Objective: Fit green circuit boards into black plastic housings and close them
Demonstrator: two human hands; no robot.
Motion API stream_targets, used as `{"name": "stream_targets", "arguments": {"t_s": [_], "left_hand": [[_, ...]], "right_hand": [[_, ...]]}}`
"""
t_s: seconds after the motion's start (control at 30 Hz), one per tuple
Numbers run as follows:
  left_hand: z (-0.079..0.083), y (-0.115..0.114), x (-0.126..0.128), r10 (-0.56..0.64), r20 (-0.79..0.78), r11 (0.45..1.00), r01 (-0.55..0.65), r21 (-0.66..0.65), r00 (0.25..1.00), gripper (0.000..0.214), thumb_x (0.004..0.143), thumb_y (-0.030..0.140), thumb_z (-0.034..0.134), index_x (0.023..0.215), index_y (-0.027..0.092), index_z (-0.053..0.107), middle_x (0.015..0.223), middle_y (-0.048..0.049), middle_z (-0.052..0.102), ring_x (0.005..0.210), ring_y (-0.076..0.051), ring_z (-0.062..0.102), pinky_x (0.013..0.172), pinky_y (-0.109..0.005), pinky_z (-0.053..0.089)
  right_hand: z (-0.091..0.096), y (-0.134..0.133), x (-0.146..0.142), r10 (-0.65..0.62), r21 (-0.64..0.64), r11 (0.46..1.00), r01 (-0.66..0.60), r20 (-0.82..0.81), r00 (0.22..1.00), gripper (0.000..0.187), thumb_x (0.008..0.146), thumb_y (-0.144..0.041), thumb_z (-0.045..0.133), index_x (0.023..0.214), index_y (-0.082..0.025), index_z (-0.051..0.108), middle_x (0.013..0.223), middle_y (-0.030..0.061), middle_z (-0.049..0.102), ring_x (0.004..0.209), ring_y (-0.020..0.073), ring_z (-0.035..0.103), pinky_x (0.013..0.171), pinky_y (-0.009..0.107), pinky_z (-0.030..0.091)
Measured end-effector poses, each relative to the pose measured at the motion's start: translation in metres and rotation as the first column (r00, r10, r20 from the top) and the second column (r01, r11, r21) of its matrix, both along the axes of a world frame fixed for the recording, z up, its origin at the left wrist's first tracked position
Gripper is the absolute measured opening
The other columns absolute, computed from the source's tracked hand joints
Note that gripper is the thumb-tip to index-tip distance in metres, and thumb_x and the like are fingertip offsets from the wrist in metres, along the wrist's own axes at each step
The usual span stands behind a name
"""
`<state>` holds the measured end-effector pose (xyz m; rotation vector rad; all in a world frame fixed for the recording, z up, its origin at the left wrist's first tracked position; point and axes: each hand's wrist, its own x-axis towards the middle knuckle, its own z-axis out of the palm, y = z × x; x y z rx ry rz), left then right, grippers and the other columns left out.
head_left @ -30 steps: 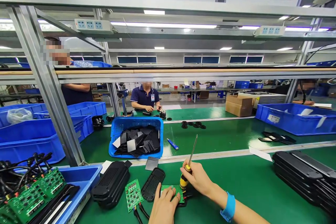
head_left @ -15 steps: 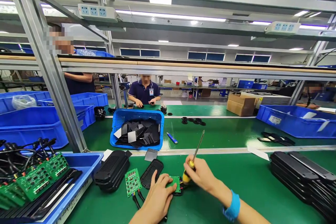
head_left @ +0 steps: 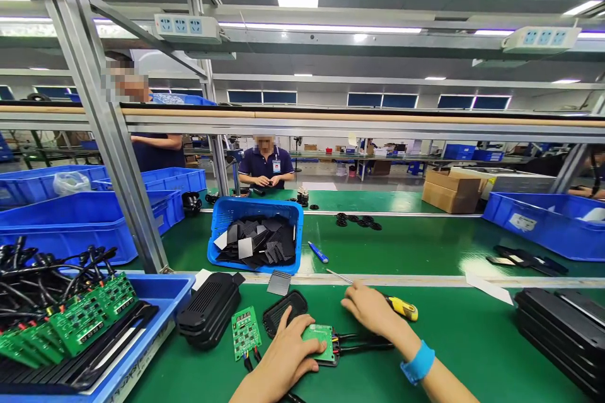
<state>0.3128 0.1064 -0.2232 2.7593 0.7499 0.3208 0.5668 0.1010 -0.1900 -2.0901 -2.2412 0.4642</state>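
My left hand [head_left: 283, 359] presses down on a small green circuit board [head_left: 322, 334] that sits in a black housing, with red and black wires [head_left: 363, 346] running off to the right. My right hand [head_left: 373, 312] lies low on the green bench just right of the board, closed over the middle of a yellow-handled screwdriver [head_left: 403, 308]. The screwdriver lies almost flat, its shaft pointing back left. A blue band is on my right wrist. A second green board [head_left: 246, 332] and a black vented cover [head_left: 283, 310] lie just left of my left hand.
A large black housing [head_left: 208, 315] lies at the left. A blue bin [head_left: 161, 293] holds several boards and cables. A blue basket [head_left: 258, 211] holds black parts, with a blue pen [head_left: 318, 252] beside it. Black housings [head_left: 562, 327] are stacked at right. A person [head_left: 265, 167] works opposite.
My right hand has tipped the screwdriver from nearly upright over the board down to almost flat on the bench at the right. My left hand stayed on the board. The view shifted right.
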Motion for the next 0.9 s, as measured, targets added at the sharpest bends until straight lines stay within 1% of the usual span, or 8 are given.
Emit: {"name": "stream_targets", "arguments": {"t_s": [0.1,0.2,0.33,0.43,0.6,0.73,0.8,0.9], "left_hand": [[0.001,-0.002,0.002,-0.055,0.091,0.962,0.028,0.271,0.994,0.036,0.078,0.034,0.068,0.112,0.032,0.057,0.124,-0.0082,0.047,0.121,-0.022,0.043,0.107,-0.057,0.021],[0.001,-0.001,0.000,-0.074,0.111,0.909,0.021,0.417,0.991,0.045,0.071,0.028,0.074,0.112,0.026,0.055,0.128,-0.0106,0.048,0.124,-0.026,0.041,0.106,-0.058,0.023],[-0.006,0.006,-0.013,0.045,0.174,0.965,-0.088,0.247,0.984,0.069,0.083,0.047,0.059,0.138,0.018,0.029,0.143,-0.0129,0.032,0.138,-0.024,0.019,0.111,-0.051,0.020],[-0.016,0.014,-0.026,0.231,0.141,0.965,-0.245,0.093,0.963,0.071,0.092,0.033,0.046,0.148,0.017,0.006,0.148,-0.0112,0.024,0.138,-0.019,0.020,0.113,-0.044,0.022],[-0.013,0.024,-0.039,0.356,-0.150,0.935,-0.349,0.068,0.923,0.042,0.089,0.014,0.036,0.125,0.022,0.056,0.131,-0.0050,0.050,0.123,-0.024,0.044,0.105,-0.048,0.030],[0.001,0.021,-0.043,0.586,-0.285,0.811,-0.549,0.204,0.759,0.048,0.081,-0.001,0.029,0.112,0.011,0.064,0.117,-0.0131,0.057,0.110,-0.029,0.052,0.094,-0.048,0.037],[0.001,0.019,-0.043,0.632,-0.258,0.775,-0.587,0.234,0.731,0.045,0.084,0.002,0.030,0.114,0.007,0.064,0.119,-0.0176,0.055,0.113,-0.031,0.050,0.096,-0.049,0.034],[-0.008,0.019,-0.039,0.587,0.000,0.806,-0.585,0.089,0.809,0.044,0.091,0.022,0.038,0.131,0.009,0.051,0.133,-0.0148,0.045,0.120,-0.028,0.043,0.102,-0.046,0.033]], "right_hand": [[0.000,-0.011,-0.024,0.291,-0.067,0.944,-0.324,-0.298,0.909,0.029,0.091,-0.039,0.049,0.109,-0.019,0.060,0.100,0.0034,0.059,0.092,0.0165,0.056,0.080,0.025,0.041],[-0.009,-0.014,-0.033,0.325,-0.033,0.925,-0.377,-0.442,0.836,0.028,0.091,-0.032,0.050,0.113,-0.017,0.055,0.102,0.0026,0.059,0.094,0.0149,0.053,0.081,0.024,0.039],[-0.014,-0.009,-0.028,0.253,0.045,0.963,-0.266,-0.491,0.834,0.016,0.089,-0.025,0.050,0.099,-0.016,0.058,0.093,-0.0002,0.060,0.085,0.0135,0.052,0.076,0.024,0.037],[-0.007,-0.006,-0.020,0.196,0.110,0.980,-0.164,-0.470,0.861,0.015,0.091,-0.025,0.048,0.097,-0.016,0.058,0.093,-0.0001,0.060,0.086,0.0139,0.053,0.075,0.025,0.036],[0.000,-0.002,-0.013,0.109,0.189,0.981,-0.040,-0.372,0.922,0.024,0.094,-0.028,0.046,0.112,-0.017,0.056,0.108,0.0025,0.059,0.100,0.0172,0.053,0.087,0.030,0.038],[-0.009,-0.001,-0.021,0.091,0.269,0.963,-0.029,-0.221,0.971,0.027,0.095,-0.019,0.041,0.117,-0.013,0.055,0.112,0.0087,0.056,0.100,0.0226,0.052,0.086,0.036,0.039],[-0.016,-0.001,-0.028,0.106,0.289,0.955,-0.068,-0.118,0.987,0.029,0.092,-0.012,0.039,0.115,-0.011,0.057,0.105,0.0123,0.056,0.096,0.0279,0.051,0.082,0.043,0.039],[-0.020,-0.002,-0.035,0.124,0.278,0.954,-0.112,-0.028,0.992,0.029,0.088,-0.006,0.041,0.110,-0.010,0.060,0.096,0.0128,0.055,0.090,0.0303,0.051,0.076,0.046,0.040]]}}
